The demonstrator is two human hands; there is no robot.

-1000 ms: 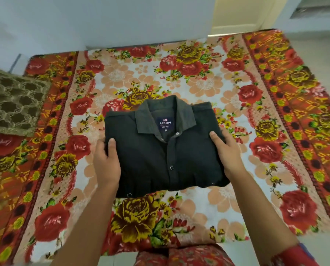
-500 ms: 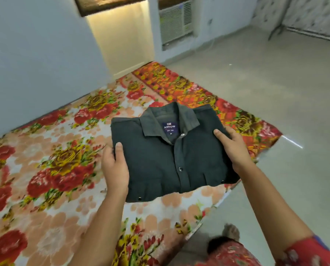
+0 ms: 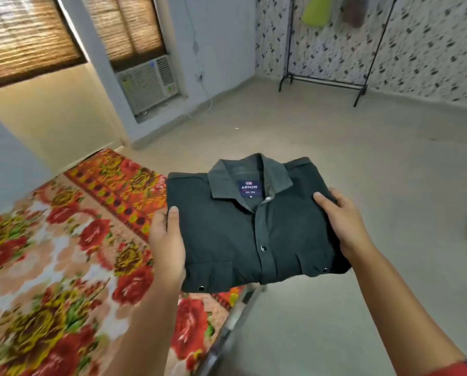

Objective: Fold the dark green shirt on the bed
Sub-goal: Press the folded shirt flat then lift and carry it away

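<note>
Cloth of a deep, almost black green makes up the shirt (image 3: pixel 221 240) I am holding, folded into a flat, compact rectangle with its front facing up. The collar (image 3: pixel 224 176) lies spread open at the far edge, a shade paler than the body. Inside it sits a navy label (image 3: pixel 249 188) reading ARROW in white. From the collar a placket (image 3: pixel 263 229) runs down the middle toward me. It has a pale button just under the label and a dark button (image 3: pixel 263 248) about halfway along, and two more dark ones sit near the closest edge. That closest edge is a little puffy and rumpled.

The collar points away from me, toward the far wall, and the placket leans slightly to the right as it comes toward me. The bundle is wider than it is deep, so its long axis runs from one hand to the other, with the right end a bit farther from me than the left.

My left hand (image 3: pixel 167 245) grips the left edge, thumb laid flat on top and fingers tucked underneath, out of sight. My right hand (image 3: pixel 343 221) grips the right edge the same way, its thumb on top aimed toward the collar. The shirt hangs in the air between them, lifted off the bed (image 3: pixel 64 253). Its left part is above the corner of the red and yellow floral cover, and the rest is above the pale floor (image 3: pixel 362 158).
</note>
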